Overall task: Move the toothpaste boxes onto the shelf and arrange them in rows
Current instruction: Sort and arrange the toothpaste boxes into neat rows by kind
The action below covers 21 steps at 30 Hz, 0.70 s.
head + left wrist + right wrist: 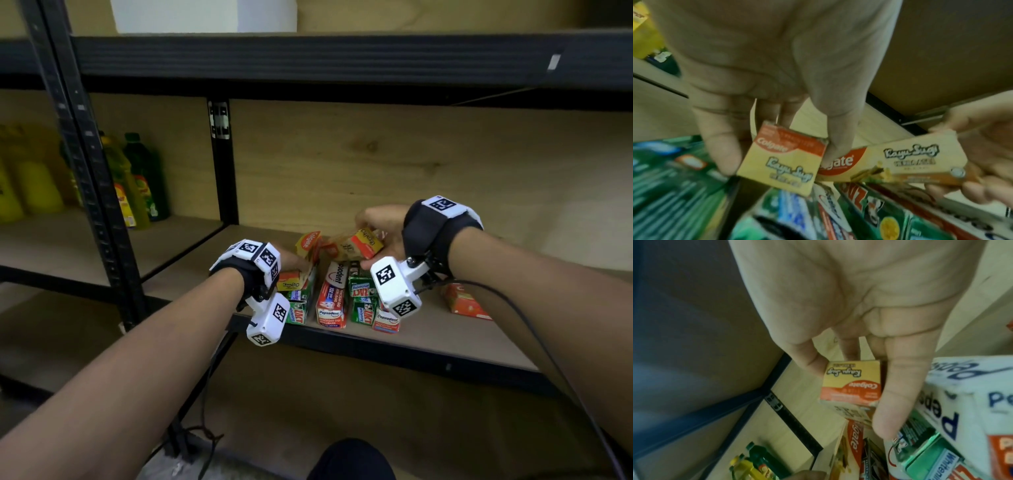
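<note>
left hand: fingers hidden by wrist rig | bottles: labels blurred

Glossy cardboard boxes (matt wood shelf)

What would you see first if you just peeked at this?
Two hands, each gripping a yellow Colgate box above the shelf: the left hand holds the left box, the right hand the right box. Under them lie red Pepsodent boxes and green boxes in rows.

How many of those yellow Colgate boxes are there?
2. One yellow Colgate box is held in the left hand; the other Colgate box is held in the right hand. More may be hidden behind the hands.
</note>
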Tool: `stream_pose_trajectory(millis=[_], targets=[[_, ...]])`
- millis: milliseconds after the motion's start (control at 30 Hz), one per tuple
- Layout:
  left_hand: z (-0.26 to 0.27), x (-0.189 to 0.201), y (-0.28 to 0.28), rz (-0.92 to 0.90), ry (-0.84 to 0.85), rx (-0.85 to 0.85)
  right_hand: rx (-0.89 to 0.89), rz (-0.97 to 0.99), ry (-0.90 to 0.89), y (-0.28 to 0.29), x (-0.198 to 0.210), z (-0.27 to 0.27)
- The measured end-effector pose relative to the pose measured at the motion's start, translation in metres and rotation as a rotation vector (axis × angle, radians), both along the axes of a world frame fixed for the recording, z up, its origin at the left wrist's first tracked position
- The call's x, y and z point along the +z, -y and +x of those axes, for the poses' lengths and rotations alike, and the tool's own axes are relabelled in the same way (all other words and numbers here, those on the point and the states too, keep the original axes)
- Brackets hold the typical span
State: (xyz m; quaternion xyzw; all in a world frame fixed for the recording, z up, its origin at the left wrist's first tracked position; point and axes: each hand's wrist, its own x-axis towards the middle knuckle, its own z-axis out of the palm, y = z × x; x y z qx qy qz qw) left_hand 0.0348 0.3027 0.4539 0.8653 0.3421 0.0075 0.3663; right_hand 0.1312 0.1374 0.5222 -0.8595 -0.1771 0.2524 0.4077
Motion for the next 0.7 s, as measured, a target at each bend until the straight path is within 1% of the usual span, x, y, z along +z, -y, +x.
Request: stream_pose_trajectory(millis=[100, 200, 233, 300, 400, 467, 533, 633, 700], targets=[[0.004, -0.008, -0.004, 0.077, 0.016, 0.013, -0.079, 0.116, -0.130, 0.016, -0.004, 0.010], [0.002, -0.007, -0.002, 0.086, 0.047, 0.056, -0.111, 0.222, -0.185, 0.030, -0.003, 0.017], [0.001, -0.005, -0.002, 0.055, 0.061, 0.064, -0.137, 0.274, -0.223, 0.035, -0.002, 0.021], [0.003, -0.005, -0.005, -0.035, 0.111, 0.079, -0.162, 0.324, -0.233, 0.045, 0.000, 0.028], [0.004, -0.002, -0.010, -0.197, 0.180, 0.128, -0.218, 0.327, -0.237, 0.065, 0.006, 0.039], [0.006, -0.003, -0.014, -0.265, 0.179, 0.106, -0.240, 0.297, -0.231, 0.078, 0.007, 0.048], [0.011, -0.006, -0.020, -0.297, 0.174, 0.085, -0.240, 0.286, -0.274, 0.090, 0.006, 0.053], [0.015, -0.008, -0.020, -0.310, 0.198, 0.081, -0.245, 0.343, -0.359, 0.104, 0.000, 0.060], [0.017, -0.010, -0.016, -0.309, 0.225, 0.077, -0.249, 0.346, -0.373, 0.107, -0.004, 0.064]])
